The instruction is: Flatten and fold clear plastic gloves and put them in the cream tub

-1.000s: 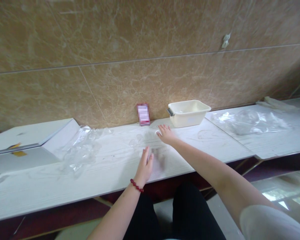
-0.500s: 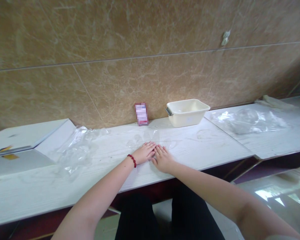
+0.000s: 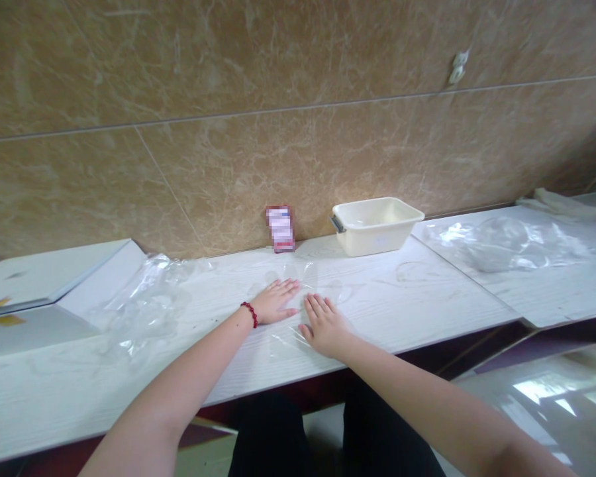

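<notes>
A clear plastic sheet or bag lies flat on the white wood-grain tabletop, its outline hard to make out. My left hand, below a red bead bracelet, rests palm down on it with the fingers stretched and the thumb apart. Just to the right, my right hand also lies flat, palm down, fingers out and thumb spread. A small gap separates the two hands, and neither grips anything.
A phone-like object, its face blurred, leans on the brown wall. Beside it stands a cream plastic tub. Crumpled clear plastic lies left by a white box; more clear plastic lies right.
My hands have slid apart: the left a little to the left, the right slightly down towards the table's front edge. Wrinkled clear film now shows between and below them.
</notes>
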The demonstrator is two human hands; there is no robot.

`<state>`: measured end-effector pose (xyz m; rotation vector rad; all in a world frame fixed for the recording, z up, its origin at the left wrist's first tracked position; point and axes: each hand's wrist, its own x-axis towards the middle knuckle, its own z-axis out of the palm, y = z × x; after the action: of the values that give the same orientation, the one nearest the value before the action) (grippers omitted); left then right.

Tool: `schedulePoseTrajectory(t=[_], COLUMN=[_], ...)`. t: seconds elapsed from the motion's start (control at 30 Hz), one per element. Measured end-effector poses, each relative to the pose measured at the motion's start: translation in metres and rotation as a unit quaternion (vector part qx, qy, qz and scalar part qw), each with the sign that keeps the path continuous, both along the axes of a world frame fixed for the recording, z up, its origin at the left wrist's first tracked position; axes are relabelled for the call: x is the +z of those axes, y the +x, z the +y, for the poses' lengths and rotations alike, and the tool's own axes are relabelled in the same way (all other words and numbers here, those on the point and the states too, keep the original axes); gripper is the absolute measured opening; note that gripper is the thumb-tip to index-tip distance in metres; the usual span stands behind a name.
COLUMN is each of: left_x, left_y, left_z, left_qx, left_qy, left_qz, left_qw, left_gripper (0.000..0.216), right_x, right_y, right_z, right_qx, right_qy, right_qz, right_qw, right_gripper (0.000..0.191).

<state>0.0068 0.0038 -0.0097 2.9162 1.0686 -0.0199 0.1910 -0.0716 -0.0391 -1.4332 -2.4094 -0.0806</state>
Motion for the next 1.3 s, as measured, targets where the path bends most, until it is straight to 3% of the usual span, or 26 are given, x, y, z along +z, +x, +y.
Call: schedulePoseTrajectory(t=[0.37, 0.6, 0.73, 0.87, 1.0, 1.13, 1.3], left_x=[0.003, 0.0, 0.013, 0.016, 0.003, -0.008, -0.006], left_y=[-0.03, -0.061, -0.043, 0.001, 0.03, 0.031, 0.023], left_z=[0.023, 0.062, 0.067, 0.041, 0.017, 0.025, 0.048], left_qx=[-0.009, 0.125, 0.14, 0.031, -0.055, -0.021, -0.018], left_qy=[-0.021, 0.009, 0.048, 0.015, -0.025, -0.005, 0.004], left_qz=[0.003, 0.012, -0.01, -0.019, -0.019, -0.011, 0.006], left_qw=[1.0, 0.992, 0.989, 0.999, 0.998, 1.0, 1.0], left_gripper=[0.062, 0.06, 0.059, 0.058, 0.055, 0.06, 0.062], right_x=[0.002, 0.002, 0.001, 0.001, 0.003, 0.004, 0.004], right_y=[0.0, 0.0, 0.0, 0.0, 0.0, 0.0, 0.0], right_z=[-0.001, 0.0, 0.0, 0.0, 0.0, 0.0, -0.001], right_qx=[-0.002, -0.001, 0.0, 0.0, 0.002, 0.002, -0.001], right_qy=[-0.011, -0.012, -0.012, -0.008, -0.009, -0.014, -0.01], right_qz=[0.002, 0.008, 0.011, 0.013, 0.012, 0.015, 0.023], right_qw=[1.0, 1.0, 1.0, 1.0, 1.0, 1.0, 1.0], right_gripper=[0.059, 0.059, 0.06, 0.06, 0.058, 0.058, 0.059])
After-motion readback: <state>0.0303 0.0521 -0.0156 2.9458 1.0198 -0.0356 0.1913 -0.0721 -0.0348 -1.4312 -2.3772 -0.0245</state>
